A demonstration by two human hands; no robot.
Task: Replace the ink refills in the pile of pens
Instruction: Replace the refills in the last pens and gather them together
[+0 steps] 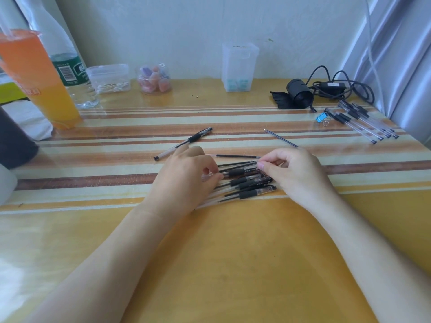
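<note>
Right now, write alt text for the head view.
Two bare hands, left hand and right hand, work over a pile of pens on a striped table, pinching one pen between them. A lone pen and loose refill lie beyond.

Your pens (247,183): clear glossy plastic, matt black rubbery grips; table (233,252) glossy, smooth; 12 o'clock box (240,66) frosted plastic.
</note>
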